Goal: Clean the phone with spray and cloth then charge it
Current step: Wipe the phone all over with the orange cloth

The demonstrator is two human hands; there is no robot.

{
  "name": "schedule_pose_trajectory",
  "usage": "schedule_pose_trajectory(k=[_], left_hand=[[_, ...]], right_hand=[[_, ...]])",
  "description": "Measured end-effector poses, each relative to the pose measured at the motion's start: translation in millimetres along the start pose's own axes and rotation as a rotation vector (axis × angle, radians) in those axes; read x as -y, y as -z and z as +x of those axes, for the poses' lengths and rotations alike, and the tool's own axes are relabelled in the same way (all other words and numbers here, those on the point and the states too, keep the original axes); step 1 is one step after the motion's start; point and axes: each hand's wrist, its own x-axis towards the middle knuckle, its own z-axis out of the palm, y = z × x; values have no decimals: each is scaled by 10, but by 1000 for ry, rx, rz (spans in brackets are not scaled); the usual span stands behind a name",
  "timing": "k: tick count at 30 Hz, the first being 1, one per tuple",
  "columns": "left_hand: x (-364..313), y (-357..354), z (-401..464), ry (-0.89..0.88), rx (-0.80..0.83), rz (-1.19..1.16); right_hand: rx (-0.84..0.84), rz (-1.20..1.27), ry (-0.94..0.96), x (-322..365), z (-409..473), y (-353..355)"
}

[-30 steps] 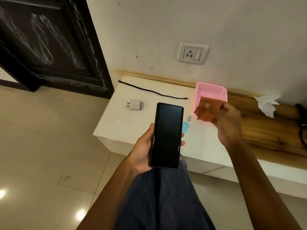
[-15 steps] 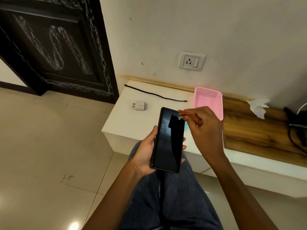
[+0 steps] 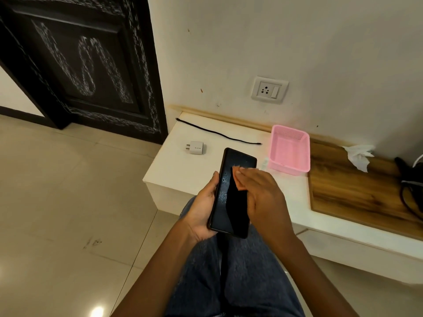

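My left hand (image 3: 202,207) grips a black phone (image 3: 225,202) by its edges, screen up, above my lap. Spray droplets dot the left half of the screen. My right hand (image 3: 263,193) lies flat on the screen's right half, its straight fingers pressing an orange cloth (image 3: 239,181) against the glass; only a bit of cloth shows. A small spray bottle (image 3: 265,161) peeks out between the phone and the pink basket. A white charger adapter (image 3: 196,147) and a black cable (image 3: 217,133) lie on the white ledge (image 3: 174,170). A wall socket (image 3: 269,89) is above.
A pink basket (image 3: 288,152) stands on the ledge by the wall. To its right a wooden board (image 3: 354,191) carries a crumpled white tissue (image 3: 359,154) and dark cords (image 3: 409,186) at the edge. A dark door (image 3: 80,65) is on the left, above the tiled floor.
My right hand brought the cloth from over the basket to the phone and now lies flat on the screen, lower than half a second ago. Droplets have appeared on the screen.
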Motion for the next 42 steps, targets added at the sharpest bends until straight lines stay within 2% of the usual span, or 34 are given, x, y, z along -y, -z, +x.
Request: schedule_pose_trajectory(k=[4, 7, 10, 15, 18, 21, 24, 29, 32, 36, 42], left_hand=[[24, -3, 32, 18, 9, 18], [68, -26, 62, 21, 14, 47], [82, -40, 73, 35, -2, 52], [39, 39, 57, 26, -7, -3], [40, 53, 62, 48, 26, 7], [70, 45, 74, 58, 31, 45], [65, 37, 78, 58, 14, 32], [5, 120, 53, 34, 20, -34], [17, 112, 56, 46, 41, 28], [49, 58, 87, 52, 45, 54], [-2, 117, 47, 55, 27, -25]], right_hand=[[71, -48, -33, -168, 22, -3], [28, -50, -73, -216, 136, -7], [19, -56, -7, -140, 166, -43], [115, -58, 137, -102, -101, -93], [130, -85, 91, -226, -77, -45], [73, -95, 11, -257, 88, -39], [45, -77, 76, -179, 112, -107], [135, -13, 241, -161, -166, -131], [128, -26, 187, -300, -48, -44], [38, -61, 71, -311, 197, -74], [111, -2, 203, -242, 30, -149]])
